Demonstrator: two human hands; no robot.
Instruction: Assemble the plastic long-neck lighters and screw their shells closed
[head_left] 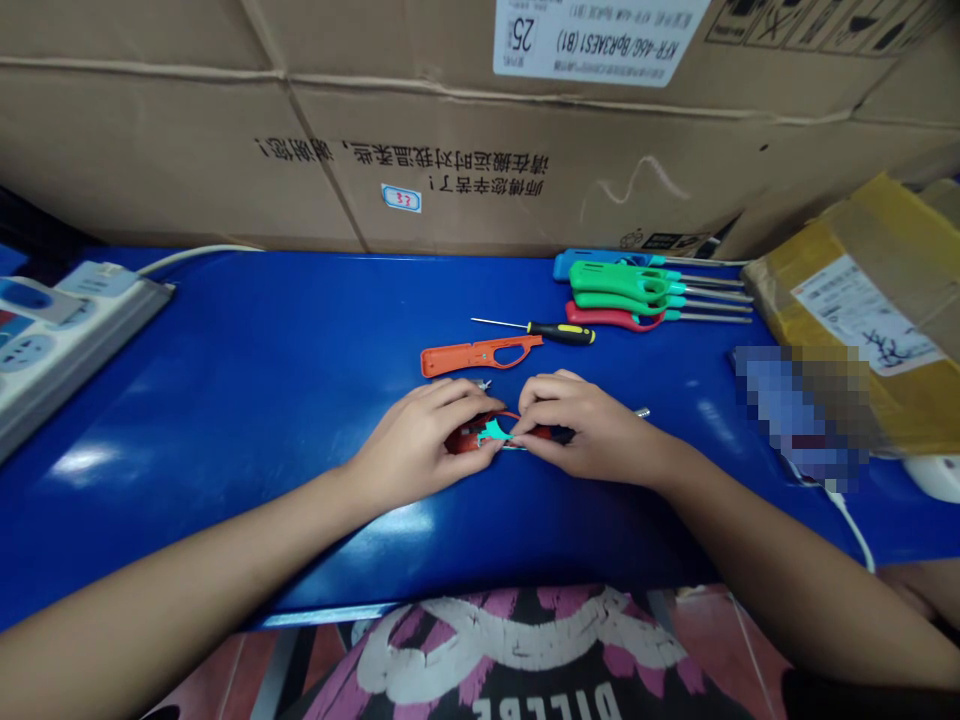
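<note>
My left hand is closed around an orange-red lighter body, most of it hidden under the fingers. With thumb and forefinger my right hand pinches a small teal plastic piece, shaped like a trigger, at the lighter body. A dark part and a metal tip show beside the right hand. Just beyond the hands lies a loose orange lighter shell half with a finger loop. Behind it rests a black and yellow screwdriver, its shaft to the left.
Several long-nosed lighters, including a green lighter and a red lighter, lie at the back right. A large carton stands behind the blue table. A power strip is left; a yellow-taped parcel and blurred phone are right.
</note>
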